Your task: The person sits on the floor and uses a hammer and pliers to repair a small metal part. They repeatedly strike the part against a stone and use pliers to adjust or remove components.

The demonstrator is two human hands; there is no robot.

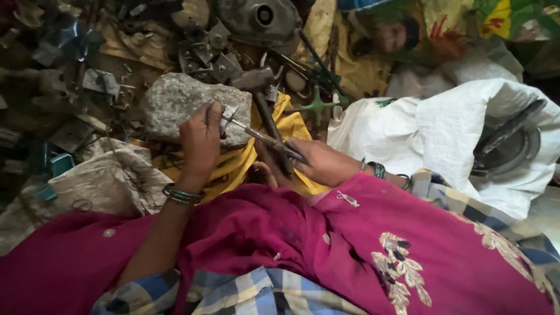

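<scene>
On the grey stone block (175, 105) amid scrap metal, left hand (200, 143) pinches a small metal piece (228, 116) while right hand (321, 162) is closed round a hammer (268, 119); judged striking step, next blow needs steady aim

Garment: magenta cloth (280, 233) with small silver studs.
Embroidery: pale floral motif (399, 265) stitched on the magenta cloth, right of centre.
Wrap: blue, white and tan checked cloth (245, 294) below the magenta cloth.
Left wrist: dark green bangles (182, 194).
Right wrist: green bangles (379, 170).
</scene>
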